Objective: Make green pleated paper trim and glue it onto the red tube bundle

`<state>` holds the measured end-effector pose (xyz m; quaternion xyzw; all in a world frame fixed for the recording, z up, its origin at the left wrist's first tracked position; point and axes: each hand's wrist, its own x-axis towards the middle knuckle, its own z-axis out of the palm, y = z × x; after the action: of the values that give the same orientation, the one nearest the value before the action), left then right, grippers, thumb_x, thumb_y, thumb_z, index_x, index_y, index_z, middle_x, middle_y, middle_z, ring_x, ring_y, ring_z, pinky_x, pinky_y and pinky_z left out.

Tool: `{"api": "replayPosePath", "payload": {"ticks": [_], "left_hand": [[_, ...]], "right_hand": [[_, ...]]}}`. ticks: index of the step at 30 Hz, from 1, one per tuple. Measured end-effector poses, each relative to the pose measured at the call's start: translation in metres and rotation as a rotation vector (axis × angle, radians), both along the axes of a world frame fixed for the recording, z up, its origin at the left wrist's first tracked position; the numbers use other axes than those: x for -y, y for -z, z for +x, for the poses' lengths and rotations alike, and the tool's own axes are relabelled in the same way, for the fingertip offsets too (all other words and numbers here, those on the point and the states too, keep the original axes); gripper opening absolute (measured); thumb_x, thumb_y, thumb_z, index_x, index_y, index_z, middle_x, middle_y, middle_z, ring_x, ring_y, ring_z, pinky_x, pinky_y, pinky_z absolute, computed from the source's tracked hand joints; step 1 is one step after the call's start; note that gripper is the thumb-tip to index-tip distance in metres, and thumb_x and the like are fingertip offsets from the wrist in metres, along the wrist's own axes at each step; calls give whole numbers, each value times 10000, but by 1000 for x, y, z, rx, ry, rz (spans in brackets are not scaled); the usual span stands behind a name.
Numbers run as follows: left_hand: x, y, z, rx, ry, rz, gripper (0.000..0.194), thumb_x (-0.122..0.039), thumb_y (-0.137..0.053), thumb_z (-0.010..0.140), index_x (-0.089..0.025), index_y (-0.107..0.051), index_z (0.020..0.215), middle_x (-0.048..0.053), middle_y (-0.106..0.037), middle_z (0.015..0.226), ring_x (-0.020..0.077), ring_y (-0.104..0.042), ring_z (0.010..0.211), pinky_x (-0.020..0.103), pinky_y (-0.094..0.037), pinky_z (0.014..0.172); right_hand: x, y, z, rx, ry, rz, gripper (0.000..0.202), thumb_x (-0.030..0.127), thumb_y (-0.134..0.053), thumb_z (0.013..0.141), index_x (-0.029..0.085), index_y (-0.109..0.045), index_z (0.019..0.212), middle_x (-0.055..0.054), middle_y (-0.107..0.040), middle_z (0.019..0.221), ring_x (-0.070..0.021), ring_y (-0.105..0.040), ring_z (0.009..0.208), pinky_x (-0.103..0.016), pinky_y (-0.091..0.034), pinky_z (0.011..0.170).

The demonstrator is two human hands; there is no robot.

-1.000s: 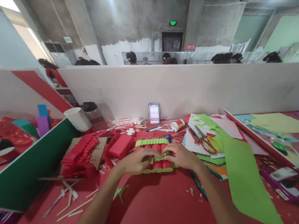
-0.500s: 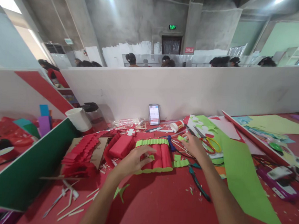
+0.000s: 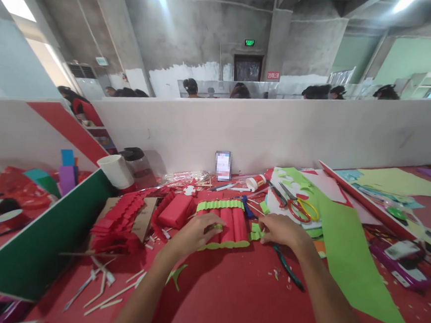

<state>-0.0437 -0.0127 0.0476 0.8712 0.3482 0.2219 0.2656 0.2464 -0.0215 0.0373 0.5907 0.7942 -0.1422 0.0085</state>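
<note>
Head view: red rolls [image 3: 237, 225] lie beneath left fingers [image 3: 214, 219].

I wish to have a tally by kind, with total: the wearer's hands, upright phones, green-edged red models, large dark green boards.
Left hand and right hand: 2
Phone: 1
Model: 1
Board: 1
Total: 5

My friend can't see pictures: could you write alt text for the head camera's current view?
A person's left hand is over red paper rolls with green edging on a red table; the right hand is at green paper pieces beside them. Scissors lie further right.
</note>
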Motion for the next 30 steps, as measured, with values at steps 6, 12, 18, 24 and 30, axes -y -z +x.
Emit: {"api": "replayPosePath", "payload": {"ticks": [6, 12, 18, 24, 30], "left_hand": [[-1, 4, 2, -14, 42, 5, 220, -268, -470, 926, -196, -661, 1009, 63, -670, 1006, 170, -597, 913, 255, -454, 827], [2, 6, 2, -31, 54, 23, 228, -263, -479, 921, -206, -656, 1054, 68, -666, 1018, 176, -593, 913, 259, -455, 805], [3, 4, 1, 10, 25, 40, 204, -247, -492, 909, -219, -648, 1038, 49, -666, 976, 164, -589, 859, 257, -454, 776], [-1, 8, 1, 127, -137, -37, 309, -262, -633, 808, -245, -594, 1113, 23, -655, 963, 161, -598, 821, 265, -483, 747], [-11, 13, -8, 324, -163, -273, 405, -259, -660, 759, -215, -500, 1129, 23, -608, 998, 122, -607, 726, 240, -502, 633]], "right_hand": [[3, 0, 1, 38, 28, 10, 278, 293, -760, 656, 217, -658, 903, -67, -665, 941, -270, -636, 884, -265, -354, 635], [4, -4, 4, 17, -24, 17, 242, 342, -721, 687, 206, -618, 859, -49, -647, 867, -215, -605, 765, -249, -302, 567], [4, -13, 6, -136, -97, -8, 266, 388, -683, 729, 209, -600, 907, -12, -625, 781, -163, -542, 664, -231, -297, 535], [1, -12, 1, -394, -241, -100, 339, 372, -684, 746, 201, -632, 1034, -1, -592, 776, -144, -525, 675, -214, -364, 577], [-2, -8, -4, -534, -307, -121, 330, 334, -682, 762, 208, -654, 1066, -1, -607, 799, -137, -529, 692, -217, -394, 614]]}}
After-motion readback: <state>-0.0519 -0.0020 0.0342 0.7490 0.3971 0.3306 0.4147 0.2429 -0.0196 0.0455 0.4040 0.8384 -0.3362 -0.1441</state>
